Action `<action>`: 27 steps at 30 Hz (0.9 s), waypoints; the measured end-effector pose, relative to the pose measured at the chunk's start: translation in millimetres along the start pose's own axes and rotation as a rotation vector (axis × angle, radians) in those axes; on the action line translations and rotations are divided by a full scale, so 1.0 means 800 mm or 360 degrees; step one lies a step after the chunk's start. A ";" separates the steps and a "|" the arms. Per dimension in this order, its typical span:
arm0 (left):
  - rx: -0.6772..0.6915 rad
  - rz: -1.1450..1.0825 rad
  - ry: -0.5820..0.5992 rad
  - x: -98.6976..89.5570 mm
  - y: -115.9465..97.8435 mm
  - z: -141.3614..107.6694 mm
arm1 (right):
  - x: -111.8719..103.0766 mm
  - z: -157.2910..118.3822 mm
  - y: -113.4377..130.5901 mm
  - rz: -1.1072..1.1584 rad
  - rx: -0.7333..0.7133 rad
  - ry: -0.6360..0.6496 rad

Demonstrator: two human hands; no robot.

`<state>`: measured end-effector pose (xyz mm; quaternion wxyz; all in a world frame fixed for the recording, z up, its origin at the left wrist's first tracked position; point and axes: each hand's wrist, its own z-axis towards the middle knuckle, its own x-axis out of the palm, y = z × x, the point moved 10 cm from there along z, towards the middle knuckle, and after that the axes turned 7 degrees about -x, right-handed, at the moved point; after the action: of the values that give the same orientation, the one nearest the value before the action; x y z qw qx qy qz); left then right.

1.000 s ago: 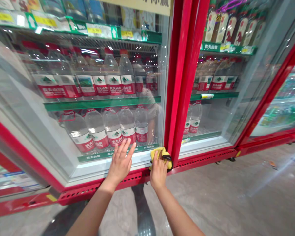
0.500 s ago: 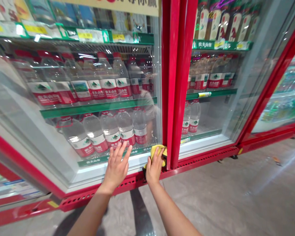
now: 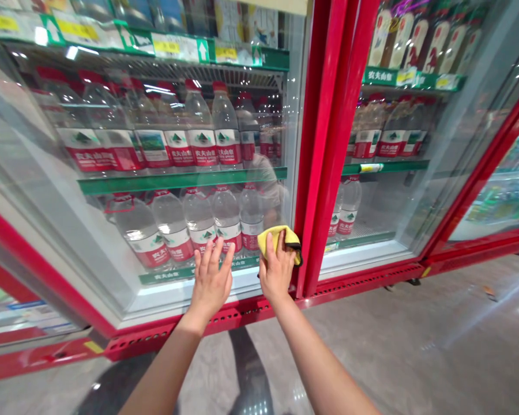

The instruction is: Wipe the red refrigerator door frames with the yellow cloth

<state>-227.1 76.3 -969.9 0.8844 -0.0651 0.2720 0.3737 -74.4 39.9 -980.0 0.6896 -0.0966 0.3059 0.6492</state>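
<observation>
My right hand (image 3: 277,271) presses a folded yellow cloth (image 3: 281,236) with a black edge against the lower right corner of a glass door (image 3: 277,202), beside the red door frame (image 3: 318,173). Its fingers lie over the cloth. To the left, my left hand (image 3: 211,279) has its fingers spread in front of the same glass, low down and with nothing held; whether the fingertips touch the glass cannot be made out. Behind the glass stand large water bottles (image 3: 201,216) with red and white labels.
More water bottles (image 3: 201,138) fill the shelf above, behind a green shelf strip (image 3: 177,180). Another cooler door (image 3: 389,202) adjoins on the right. A red vented base (image 3: 242,311) runs along the bottom, above the shiny grey floor (image 3: 393,351).
My right hand and the yellow cloth have moved up along the glass beside the frame. The left hand stays spread at nearly the same place. The view has shifted slightly.
</observation>
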 end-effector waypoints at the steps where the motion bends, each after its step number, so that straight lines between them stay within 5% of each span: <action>1: 0.0002 0.0004 0.0005 0.000 0.000 0.000 | 0.002 -0.005 -0.008 0.0029 0.0025 -0.0013; 7: -0.0036 0.0055 -0.0003 -0.009 0.008 0.002 | -0.032 0.046 -0.016 0.0207 0.0369 -0.0260; 10: -0.0028 0.0063 -0.0021 -0.014 0.011 0.001 | -0.025 0.053 0.021 0.0124 0.0152 -0.0111; 14: -0.0050 0.0091 0.0002 -0.009 0.017 -0.002 | 0.013 -0.008 0.038 0.0068 -0.0300 0.0116; 17: -0.0025 0.0115 0.0027 -0.007 0.021 -0.005 | 0.022 -0.037 0.023 0.0087 -0.0385 0.0057; 20: -0.0003 0.0111 0.0031 -0.012 0.029 -0.006 | 0.013 -0.023 0.024 0.0186 -0.0259 -0.0135; 23: -0.0052 0.0125 -0.0003 -0.022 0.046 -0.009 | 0.013 0.000 0.063 0.0238 -0.0271 -0.0147; 27: -0.0114 0.0147 -0.0035 -0.029 0.067 -0.021 | 0.022 -0.014 0.119 0.0149 -0.0732 0.0008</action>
<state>-285.0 94.8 -967.2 0.8662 -0.0799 0.2515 0.4242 -169.0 61.8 -973.0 0.6180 -0.2385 0.1559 0.7327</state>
